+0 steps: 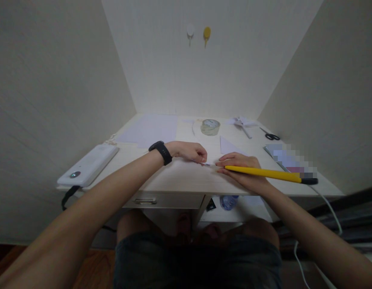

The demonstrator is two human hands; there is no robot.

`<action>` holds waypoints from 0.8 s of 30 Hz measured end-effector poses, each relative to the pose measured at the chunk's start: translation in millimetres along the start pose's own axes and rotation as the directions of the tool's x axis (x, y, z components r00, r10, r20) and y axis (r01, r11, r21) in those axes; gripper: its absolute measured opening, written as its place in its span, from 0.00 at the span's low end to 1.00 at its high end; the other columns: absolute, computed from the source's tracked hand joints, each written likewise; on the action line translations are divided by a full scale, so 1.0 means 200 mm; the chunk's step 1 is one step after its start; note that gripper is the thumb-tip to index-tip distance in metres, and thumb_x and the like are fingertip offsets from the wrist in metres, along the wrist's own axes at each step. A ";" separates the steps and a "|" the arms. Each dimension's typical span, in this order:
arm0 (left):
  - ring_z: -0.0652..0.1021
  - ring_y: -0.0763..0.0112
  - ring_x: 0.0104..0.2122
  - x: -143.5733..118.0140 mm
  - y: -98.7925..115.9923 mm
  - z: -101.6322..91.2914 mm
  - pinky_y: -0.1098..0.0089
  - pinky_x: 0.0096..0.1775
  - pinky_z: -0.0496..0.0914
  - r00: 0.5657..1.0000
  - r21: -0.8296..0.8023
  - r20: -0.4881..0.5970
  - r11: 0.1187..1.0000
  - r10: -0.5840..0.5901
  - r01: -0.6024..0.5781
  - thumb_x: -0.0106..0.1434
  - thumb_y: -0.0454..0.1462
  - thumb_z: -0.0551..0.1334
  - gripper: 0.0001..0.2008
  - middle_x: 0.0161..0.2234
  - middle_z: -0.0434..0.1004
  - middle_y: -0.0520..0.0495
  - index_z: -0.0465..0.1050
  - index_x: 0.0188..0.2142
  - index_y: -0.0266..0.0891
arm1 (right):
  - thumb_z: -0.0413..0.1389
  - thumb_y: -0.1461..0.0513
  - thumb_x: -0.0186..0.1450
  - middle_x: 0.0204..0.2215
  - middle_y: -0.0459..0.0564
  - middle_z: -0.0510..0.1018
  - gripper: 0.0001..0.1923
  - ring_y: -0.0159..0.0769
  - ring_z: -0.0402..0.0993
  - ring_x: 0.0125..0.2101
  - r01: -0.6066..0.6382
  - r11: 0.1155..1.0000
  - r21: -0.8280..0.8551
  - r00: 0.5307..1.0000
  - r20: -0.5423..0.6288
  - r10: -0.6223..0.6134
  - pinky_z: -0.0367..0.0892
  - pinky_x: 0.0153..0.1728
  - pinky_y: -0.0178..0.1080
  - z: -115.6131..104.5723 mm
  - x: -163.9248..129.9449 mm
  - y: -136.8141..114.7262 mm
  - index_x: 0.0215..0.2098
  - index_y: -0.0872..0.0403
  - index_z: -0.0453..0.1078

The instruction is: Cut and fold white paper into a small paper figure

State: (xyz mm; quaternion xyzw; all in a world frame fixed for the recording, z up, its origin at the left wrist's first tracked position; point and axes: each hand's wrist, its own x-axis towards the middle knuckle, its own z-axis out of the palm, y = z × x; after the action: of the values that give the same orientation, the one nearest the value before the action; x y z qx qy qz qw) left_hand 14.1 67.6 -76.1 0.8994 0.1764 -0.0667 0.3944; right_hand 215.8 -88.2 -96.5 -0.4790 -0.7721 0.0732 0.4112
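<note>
Near desk edge (186,182), centre: left hand (190,151) curled, pinching small paper piece (205,163); right hand (240,165) just right of it, flat, fingers together, under yellow pencil (264,173), long axis running right.

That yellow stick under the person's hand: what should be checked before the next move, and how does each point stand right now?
1. Right hand rests on the yellow stick, which lies flat on the desk: ok.
2. Left hand pinches a small piece of paper at its fingers: ok; how firmly, cannot tell.
3. The two hands meet over the paper without crossing: ok.
4. The stick's dark end is near the desk's front edge: not ok if it gets nudged.
5. Tape roll and scissors lie apart from the hands, further back on the desk: ok.
6. Whether the paper is marked or creased: cannot tell.
</note>
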 end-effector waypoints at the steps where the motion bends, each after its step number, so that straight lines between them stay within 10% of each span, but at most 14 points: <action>1: 0.67 0.71 0.29 0.00 0.00 0.00 0.68 0.35 0.61 1.000 0.001 0.003 1.000 0.003 -0.003 0.55 0.41 0.61 0.08 0.26 0.68 0.51 0.70 0.29 0.38 | 0.60 0.50 0.62 0.38 0.49 0.84 0.12 0.42 0.80 0.39 0.001 1.000 0.006 1.000 0.015 -0.001 0.75 0.42 0.45 0.00 0.00 0.00 0.35 0.46 0.81; 17: 0.67 0.73 0.29 0.00 0.03 0.03 0.70 0.32 0.61 0.993 0.001 -0.117 1.000 0.015 -0.015 0.56 0.40 0.60 0.08 0.28 0.70 0.50 0.71 0.32 0.36 | 0.56 0.50 0.64 0.28 0.50 0.83 0.15 0.46 0.79 0.34 -0.183 0.954 -0.237 0.944 -0.312 0.104 0.74 0.41 0.49 0.13 -0.03 -0.03 0.25 0.48 0.77; 24: 0.67 0.73 0.29 -0.02 0.02 0.01 0.71 0.32 0.62 0.994 0.072 -0.108 0.997 0.020 -0.013 0.56 0.38 0.60 0.07 0.27 0.70 0.51 0.71 0.30 0.36 | 0.58 0.51 0.64 0.34 0.48 0.84 0.12 0.43 0.80 0.37 0.018 0.997 -0.069 0.994 -0.103 -0.025 0.75 0.42 0.45 0.06 -0.01 -0.04 0.31 0.47 0.80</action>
State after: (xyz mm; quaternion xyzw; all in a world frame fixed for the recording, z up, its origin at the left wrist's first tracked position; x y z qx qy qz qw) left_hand 12.0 62.3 -74.7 0.9167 0.1875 -0.0208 0.3524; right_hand 202.1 -90.6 -102.4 -0.4876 -0.7568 0.0177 0.4348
